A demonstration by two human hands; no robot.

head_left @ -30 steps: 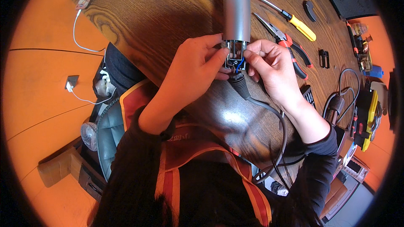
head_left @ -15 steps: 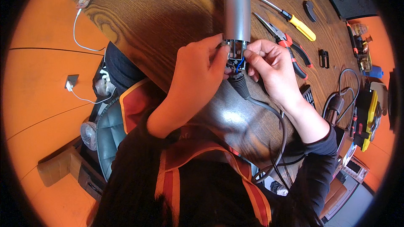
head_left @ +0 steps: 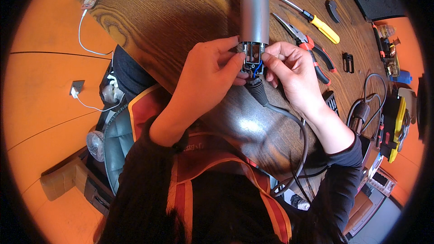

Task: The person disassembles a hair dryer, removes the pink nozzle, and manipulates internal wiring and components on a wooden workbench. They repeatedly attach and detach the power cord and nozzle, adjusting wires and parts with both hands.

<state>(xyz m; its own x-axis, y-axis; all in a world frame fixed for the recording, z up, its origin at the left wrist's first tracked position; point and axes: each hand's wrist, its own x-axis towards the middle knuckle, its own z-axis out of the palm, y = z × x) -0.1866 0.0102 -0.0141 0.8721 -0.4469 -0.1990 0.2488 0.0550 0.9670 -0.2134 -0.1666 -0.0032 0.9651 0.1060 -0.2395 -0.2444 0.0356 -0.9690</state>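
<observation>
A grey tubular corded appliance point(head_left: 255, 13) lies lengthwise on the wooden table, its near end uncovered. That end shows a dark inner frame point(head_left: 254, 54) with metal parts and a blue wire point(head_left: 258, 68). A ribbed black cable sleeve point(head_left: 257, 94) leads out of it into a grey cord. My left hand point(head_left: 210, 65) grips the left edge of the uncovered end, thumb and fingers closed on it. On the opposite edge, beside the blue wire, my right hand point(head_left: 289, 68) pinches the frame with thumb and forefinger. Exactly what its fingertips press on is hidden.
Right of my hands lie red-and-black needle-nose pliers point(head_left: 312, 50), a yellow-handled screwdriver point(head_left: 323, 29), a curved black piece point(head_left: 332, 11) and a small black part point(head_left: 347, 63). Looped cable point(head_left: 368, 95) lies farther right. The cord point(head_left: 304, 140) bends down past my right forearm. A chair point(head_left: 118, 140) stands left.
My left hand and wrist have shifted slightly left, with the fingers still at the appliance's edge. The right hand looks almost unmoved, and the appliance's grey tube has slid slightly away.
</observation>
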